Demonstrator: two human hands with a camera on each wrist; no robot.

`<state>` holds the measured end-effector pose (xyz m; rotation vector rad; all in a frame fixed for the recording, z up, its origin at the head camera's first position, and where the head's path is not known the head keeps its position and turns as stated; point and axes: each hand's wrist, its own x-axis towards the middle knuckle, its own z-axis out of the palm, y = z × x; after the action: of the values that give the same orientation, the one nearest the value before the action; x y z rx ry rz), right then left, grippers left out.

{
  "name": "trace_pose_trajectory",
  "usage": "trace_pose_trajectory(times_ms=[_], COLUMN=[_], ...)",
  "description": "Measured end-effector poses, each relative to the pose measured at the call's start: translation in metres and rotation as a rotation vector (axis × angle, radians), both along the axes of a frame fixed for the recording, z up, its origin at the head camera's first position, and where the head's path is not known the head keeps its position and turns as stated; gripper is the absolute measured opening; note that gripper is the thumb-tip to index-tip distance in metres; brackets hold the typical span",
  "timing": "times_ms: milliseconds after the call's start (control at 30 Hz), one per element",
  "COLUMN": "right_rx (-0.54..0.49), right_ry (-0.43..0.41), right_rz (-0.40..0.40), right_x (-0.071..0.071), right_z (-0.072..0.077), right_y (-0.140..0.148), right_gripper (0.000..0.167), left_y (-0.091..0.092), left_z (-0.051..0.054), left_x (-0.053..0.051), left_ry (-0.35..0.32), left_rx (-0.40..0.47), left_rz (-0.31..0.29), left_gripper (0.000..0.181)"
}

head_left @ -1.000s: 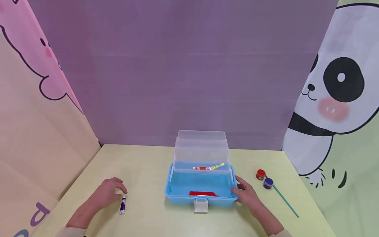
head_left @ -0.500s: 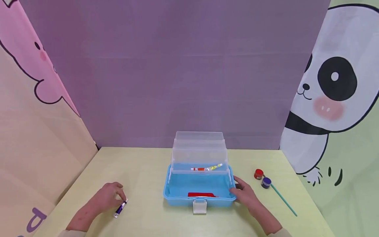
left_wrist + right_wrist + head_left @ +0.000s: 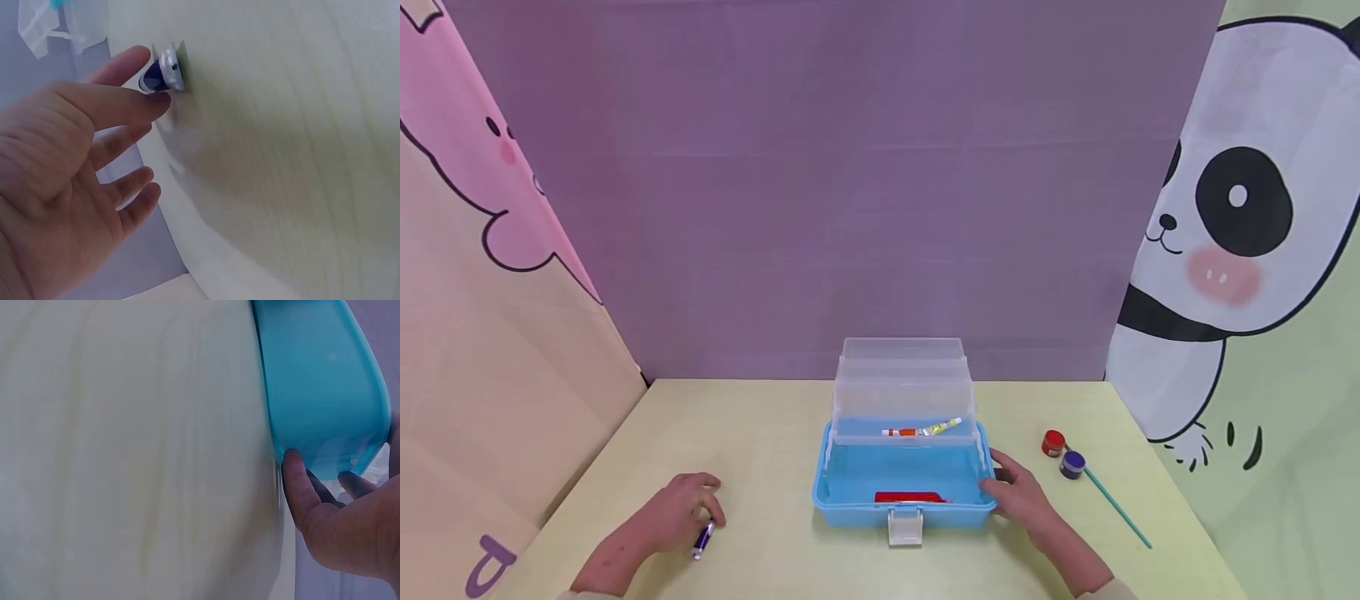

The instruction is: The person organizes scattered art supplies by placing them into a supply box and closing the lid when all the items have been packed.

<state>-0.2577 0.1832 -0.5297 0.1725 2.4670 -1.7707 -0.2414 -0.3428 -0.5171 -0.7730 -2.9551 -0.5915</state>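
My left hand [image 3: 673, 514] pinches a small purple paint tube [image 3: 703, 540] between thumb and index finger, low over the left side of the table. In the left wrist view the silver end of the paint tube [image 3: 169, 69] points toward the table, and the other fingers are loosely bent. My right hand [image 3: 1021, 497] grips the right end of a light blue plastic box [image 3: 850, 517], thumb over its rim and fingers outside. The right wrist view shows fingertips [image 3: 294, 459] against the blue wall. The box's clear lid [image 3: 902, 375] stands raised.
An orange paint tube [image 3: 901, 432] and a yellow paint tube [image 3: 945, 426] show through the lid at the box's back. Inside the front lies a long red object [image 3: 910, 497]. To the right are a red jar [image 3: 1053, 442], a purple jar [image 3: 1072, 465] and a green stick [image 3: 1120, 510].
My left hand has closed on the purple paint tube, which has swung from near upright in view to slanted. My right hand stays on the box. The head view has shifted slightly.
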Motion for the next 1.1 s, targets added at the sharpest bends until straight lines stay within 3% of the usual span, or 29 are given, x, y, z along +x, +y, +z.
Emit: trace_pose_trajectory(times_ms=[167, 367, 533, 1100], right_rx=[0.001, -0.001, -0.004, -0.010], right_ry=[-0.022, -0.018, -0.010, -0.012], right_rz=[-0.008, -0.002, 0.005, 0.004], right_x=[-0.0005, 0.0011, 0.0006, -0.0037], right_z=[0.0003, 0.0030, 0.0028, 0.0035], right_y=[-0.0002, -0.0001, 0.0003, 0.0000], right_gripper=[0.067, 0.067, 0.066, 0.067], left_y=[0.0006, 0.0036, 0.0037, -0.0049], left_z=[0.0030, 0.0039, 0.0008, -0.0049], left_x=[-0.0002, -0.0039, -0.0028, -0.0008], left_ry=[0.050, 0.020, 0.004, 0.006], left_rx=[-0.060, -0.078, -0.072, -0.053], left_rz=[0.031, 0.179, 0.263, 0.314], left_gripper=[0.024, 0.018, 0.016, 0.014])
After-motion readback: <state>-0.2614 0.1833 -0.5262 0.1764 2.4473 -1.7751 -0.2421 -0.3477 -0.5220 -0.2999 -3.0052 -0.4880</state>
